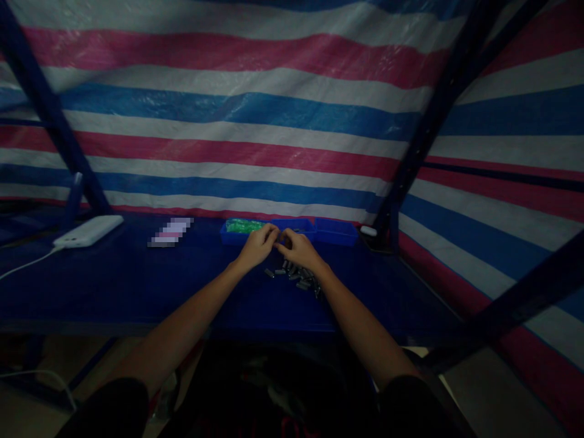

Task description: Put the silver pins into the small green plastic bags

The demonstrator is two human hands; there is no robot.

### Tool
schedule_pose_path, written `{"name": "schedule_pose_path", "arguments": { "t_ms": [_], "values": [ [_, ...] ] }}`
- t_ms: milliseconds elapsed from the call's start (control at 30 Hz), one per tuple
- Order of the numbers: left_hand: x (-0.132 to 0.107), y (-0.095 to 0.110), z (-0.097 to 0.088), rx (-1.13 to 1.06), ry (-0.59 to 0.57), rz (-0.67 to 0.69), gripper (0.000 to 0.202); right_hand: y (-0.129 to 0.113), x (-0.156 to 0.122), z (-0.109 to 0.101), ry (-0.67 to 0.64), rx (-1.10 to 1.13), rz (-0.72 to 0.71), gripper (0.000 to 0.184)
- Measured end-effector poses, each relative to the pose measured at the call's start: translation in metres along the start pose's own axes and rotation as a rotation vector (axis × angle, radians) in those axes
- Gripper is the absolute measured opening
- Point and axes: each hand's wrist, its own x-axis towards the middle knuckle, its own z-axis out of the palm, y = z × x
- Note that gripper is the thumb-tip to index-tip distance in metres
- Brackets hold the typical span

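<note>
My left hand [259, 244] and my right hand [298, 248] meet fingertip to fingertip over the blue table, just in front of the trays. The fingers of both are pinched together; whatever lies between them is too small and dark to name. Under and beside my right hand lies a loose pile of small grey metal cylinders [302, 284], with a few strays to its left. Behind my left hand, a blue tray [224, 237] holds bright green stringy material [244, 226]. A second blue tray [308, 226] stands behind my right hand, its contents mostly hidden.
Another blue tray [337, 232] stands to the right, near a small white case [368, 231]. On the left lie a white power bank [89, 231] with a cable and a pixelated flat object [171, 232]. Dark blue frame posts [415, 146] and striped sheeting [237, 109] enclose the blue table [137, 286].
</note>
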Motion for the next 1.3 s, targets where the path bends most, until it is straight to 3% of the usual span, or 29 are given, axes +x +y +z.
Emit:
{"name": "schedule_pose_path", "arguments": {
  "t_ms": [167,600,867,1033,1300],
  "values": [
    [0.0003,0.0011,-0.0019,-0.082,-0.041,0.001,0.024,0.0025,0.0012,0.0,0.038,-0.035,0.011,0.019],
    [0.0017,0.0001,-0.0001,-0.267,0.044,-0.064,0.021,-0.0012,0.0012,-0.0038,0.09,-0.027,-0.053,0.015],
    [0.003,-0.0007,-0.0012,-0.363,0.007,-0.084,0.018,0.0013,0.0016,-0.0035,0.106,0.007,-0.061,0.014],
    [0.0046,-0.0047,-0.002,-0.293,0.036,-0.051,0.018,0.0019,0.0019,-0.0044,0.107,-0.009,-0.06,0.015],
    [0.003,0.0026,-0.01,0.061,0.042,0.049,0.02,-0.0034,0.0016,-0.008,0.089,-0.011,-0.017,0.025]
  ]
}}
